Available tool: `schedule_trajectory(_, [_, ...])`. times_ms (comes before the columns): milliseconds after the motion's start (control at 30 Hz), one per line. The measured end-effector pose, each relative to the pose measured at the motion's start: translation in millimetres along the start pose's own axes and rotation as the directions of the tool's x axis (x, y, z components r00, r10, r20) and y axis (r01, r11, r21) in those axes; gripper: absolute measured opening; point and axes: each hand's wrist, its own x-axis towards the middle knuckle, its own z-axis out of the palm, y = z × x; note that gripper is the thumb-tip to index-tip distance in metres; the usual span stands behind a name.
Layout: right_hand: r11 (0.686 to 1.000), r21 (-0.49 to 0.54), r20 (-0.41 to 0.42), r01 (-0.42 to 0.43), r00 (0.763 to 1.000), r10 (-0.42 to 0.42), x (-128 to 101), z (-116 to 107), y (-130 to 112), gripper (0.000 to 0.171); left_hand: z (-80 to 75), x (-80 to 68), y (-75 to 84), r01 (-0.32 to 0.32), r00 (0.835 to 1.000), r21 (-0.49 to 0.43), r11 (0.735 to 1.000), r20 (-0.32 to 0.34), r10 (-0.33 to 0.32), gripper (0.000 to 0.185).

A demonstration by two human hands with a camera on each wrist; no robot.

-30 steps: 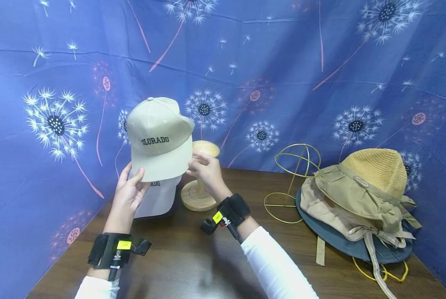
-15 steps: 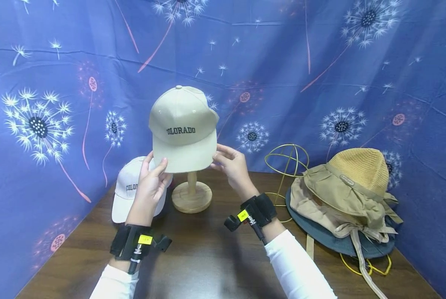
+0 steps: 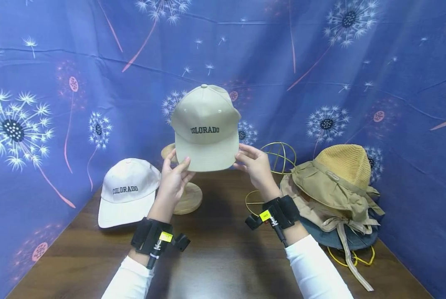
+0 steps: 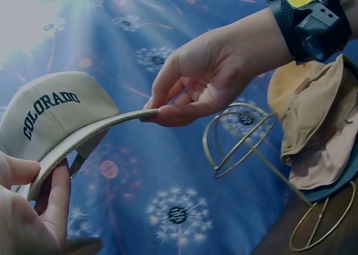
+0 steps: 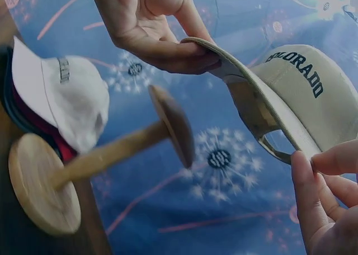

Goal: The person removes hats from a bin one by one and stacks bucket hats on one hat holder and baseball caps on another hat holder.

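Observation:
A beige baseball cap (image 3: 205,120) lettered COLORADO hangs in the air between my two hands. My left hand (image 3: 172,178) pinches one side of its brim, thumb on top and fingers underneath. On the opposite side of the brim, my right hand (image 3: 255,166) pinches the edge between thumb and fingertips, as the left wrist view also shows. Behind the cap and left hand stands a wooden hat stand (image 5: 117,149), partly hidden in the head view and bare in the right wrist view. A white COLORADO cap (image 3: 127,191) sits on the table left of my left hand.
Dark caps (image 5: 56,135) lie beneath the white one. A gold wire hat stand (image 3: 279,155) is right of my right hand. Farther right, a straw-crowned hat (image 3: 344,164) tops a pile of brimmed hats with trailing ribbons. Blue dandelion cloth (image 3: 282,62) backs the brown table (image 3: 215,249).
Both hands have carried the beige cap rightward, away from the white cap and past the wooden stand. The white cap has come into full view. The head view has turned slightly right.

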Motion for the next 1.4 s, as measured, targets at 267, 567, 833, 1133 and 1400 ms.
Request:
schedule_trajectory(267, [0.996, -0.087, -0.03, 0.012, 0.999, -0.015, -7.0, -40.5, -8.3, 0.045, 29.4, 6.3, -20.1, 0.033, 0.999, 0.044, 0.998, 0.016, -0.034, 0.064])
schedule_trajectory(567, [0.995, -0.101, -0.086, -0.002, 0.996, -0.007, -15.7, -86.0, -6.7, 0.046, 66.6, 12.0, -46.6, -0.008, 1.0, 0.134, 0.991, -0.004, 0.009, 0.06])
schedule_trajectory(833, [0.992, -0.12, -0.178, -0.032, 0.984, 0.01, -21.9, -114.4, -6.9, 0.047, 95.2, 18.9, -69.0, -0.015, 1.0, 0.101, 0.995, 0.013, 0.014, 0.056])
schedule_trajectory(1133, [0.991, -0.096, -0.237, -0.089, 0.969, 0.064, -29.3, -142.1, -6.8, 0.051, 121.0, 27.2, -86.6, 0.017, 0.999, 0.105, 0.994, 0.046, -0.022, 0.059])
schedule_trajectory(1400, [0.984, -0.118, -0.294, -0.136, 0.951, 0.096, -27.9, -160.1, 2.9, 0.049, 140.2, 34.2, -101.2, 0.045, 0.999, 0.082, 0.996, 0.017, -0.047, 0.058])
